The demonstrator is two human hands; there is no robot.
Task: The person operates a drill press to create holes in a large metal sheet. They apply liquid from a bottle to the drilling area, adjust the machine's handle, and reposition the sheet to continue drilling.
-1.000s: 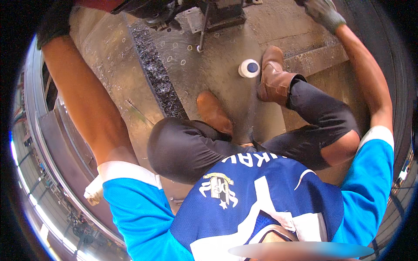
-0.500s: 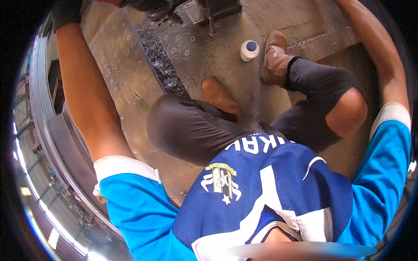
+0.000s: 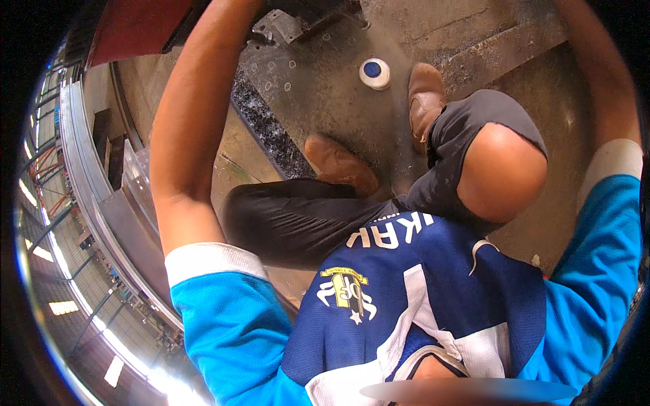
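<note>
Neither of my hands shows; both lie beyond the upper rim of the view. My bare left forearm [image 3: 193,115] reaches up past a dark metal machine part [image 3: 283,27] at the top, hiding some of what is there. At the far right my right forearm [image 3: 606,74] also runs up out of sight. Between my brown boots stretches a worn, dusty metal surface with small chalk-like circles [image 3: 272,65] drawn on it. A white container with a blue cap [image 3: 374,73] stands there, near the right boot [image 3: 425,101].
A dark strip covered in pale flecks [image 3: 267,125] runs diagonally towards my left boot [image 3: 338,166]. Long metal rails [image 3: 84,149] pass along the left side. A dark red panel [image 3: 135,30] is at the upper left. My bent knees fill the middle.
My left forearm has swung right and its gloved hand has left the view. My right knee has risen and shifted left. The red panel has come further into view.
</note>
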